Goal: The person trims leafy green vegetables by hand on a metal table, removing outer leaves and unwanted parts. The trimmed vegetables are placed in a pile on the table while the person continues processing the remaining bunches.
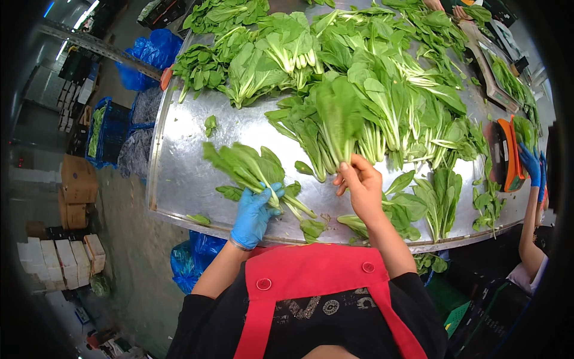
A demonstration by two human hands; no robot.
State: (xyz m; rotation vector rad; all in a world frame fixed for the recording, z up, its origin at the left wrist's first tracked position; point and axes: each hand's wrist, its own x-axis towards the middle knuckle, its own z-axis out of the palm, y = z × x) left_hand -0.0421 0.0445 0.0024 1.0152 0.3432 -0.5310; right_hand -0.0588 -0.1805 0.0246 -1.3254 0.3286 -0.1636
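Observation:
My left hand [254, 216], in a blue glove, is closed round the stem ends of a small bunch of leafy greens [239, 164] low over the near left of the metal table [185, 143]. My bare right hand [360, 184] pinches the base of another leafy green [339, 116], its broad leaves pointing away from me and slightly blurred. Just beyond it lies a large heap of the same greens [382, 96], pale stems mostly toward me. Loose leaves [311, 229] rest between my hands, and a few more greens [439, 200] lie right of my right wrist.
At the right, a co-worker's blue-gloved hands [531, 164] hold greens by an orange scale [510, 154]. Another person's hands [460, 12] show at the far right. Blue crates [110, 134] and blue bags [152, 54] stand left of the table, with cardboard boxes [79, 179] farther left.

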